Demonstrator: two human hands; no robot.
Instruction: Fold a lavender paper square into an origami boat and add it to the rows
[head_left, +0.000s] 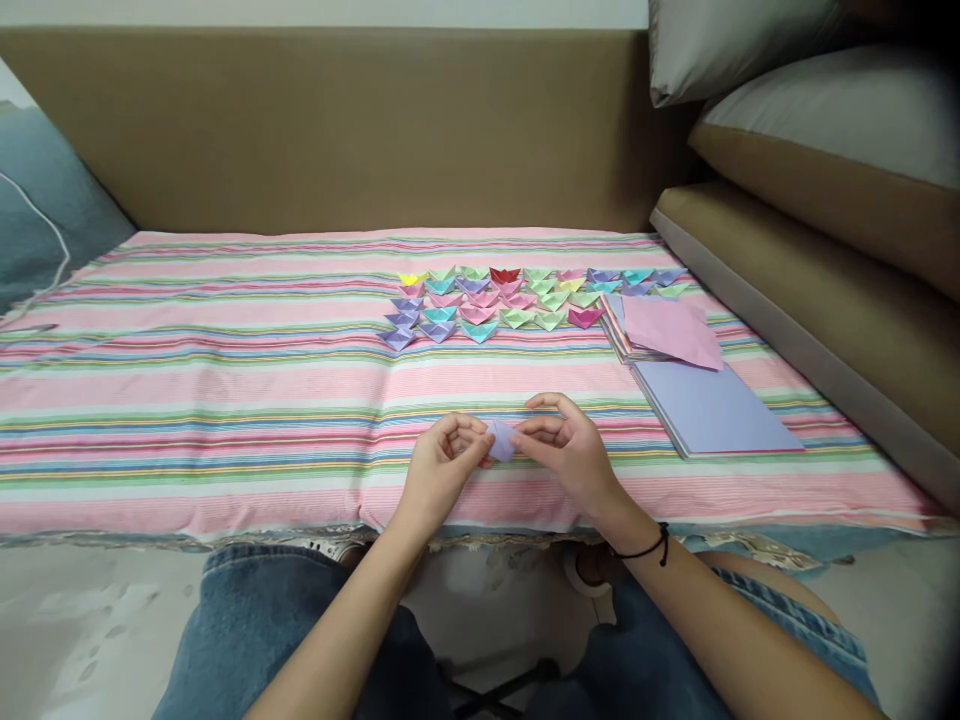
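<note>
Between my two hands is a small folded piece of lavender paper (502,441), held above the striped cloth near its front edge. My left hand (448,455) pinches its left side between thumb and fingers. On the opposite side, my right hand (568,447) grips the paper's right corner with thumb and index finger, the other fingers curled. Farther back, several small folded paper boats (478,313) in many colours stand in rows. The exact folds of the lavender piece are too small to make out.
To the right lie a stack of lavender-topped paper sheets (712,408) and a smaller stack with a pink sheet (675,330) on top. The pink striped cloth (187,390) covers the surface. Brown cushions (817,310) rise at the right; a brown backrest (375,130) stands behind.
</note>
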